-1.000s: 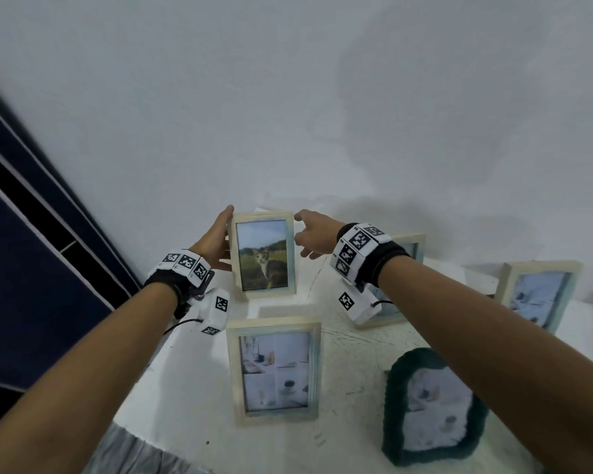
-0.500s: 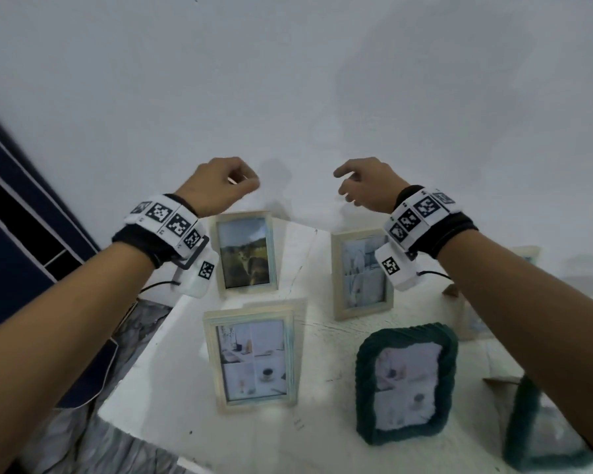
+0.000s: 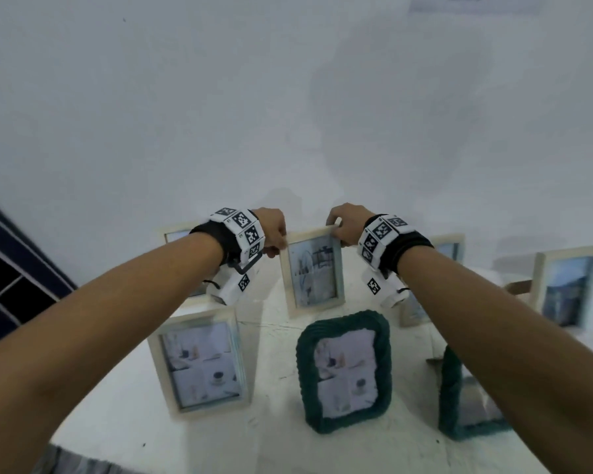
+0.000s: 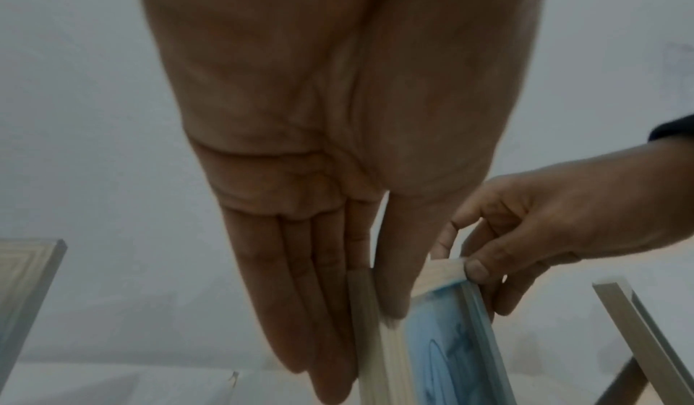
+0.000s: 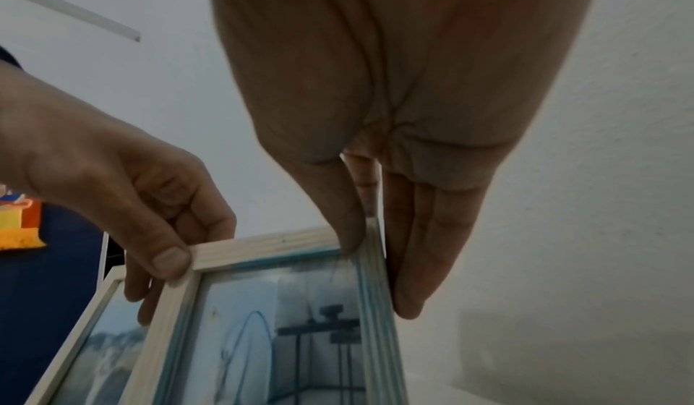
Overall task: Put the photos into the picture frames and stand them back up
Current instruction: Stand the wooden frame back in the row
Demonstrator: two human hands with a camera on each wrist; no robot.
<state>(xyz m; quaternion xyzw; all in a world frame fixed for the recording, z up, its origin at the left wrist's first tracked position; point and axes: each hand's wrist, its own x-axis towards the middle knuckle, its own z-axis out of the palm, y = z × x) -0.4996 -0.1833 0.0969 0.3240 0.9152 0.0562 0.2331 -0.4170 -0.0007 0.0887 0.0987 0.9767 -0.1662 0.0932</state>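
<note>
— Where do we have it? Our left hand (image 3: 275, 234) pinches the top left corner of the light wooden frame (image 3: 314, 271), thumb on the front and fingers behind, and our right hand (image 3: 346, 224) pinches the top right corner the same way. The frame stands upright in the back row on the white surface (image 3: 274, 336), photo already inside.

— So both grips are clenched on that one frame. What could go wrong?

— We judge the stand behind it (hidden from us) may not be set, so letting go early could tip it forward onto the green frame (image 3: 344, 369) just in front. Our forearms also pass close over the front row; a careless withdrawal could knock the pale frame (image 3: 201, 362) down.
</note>
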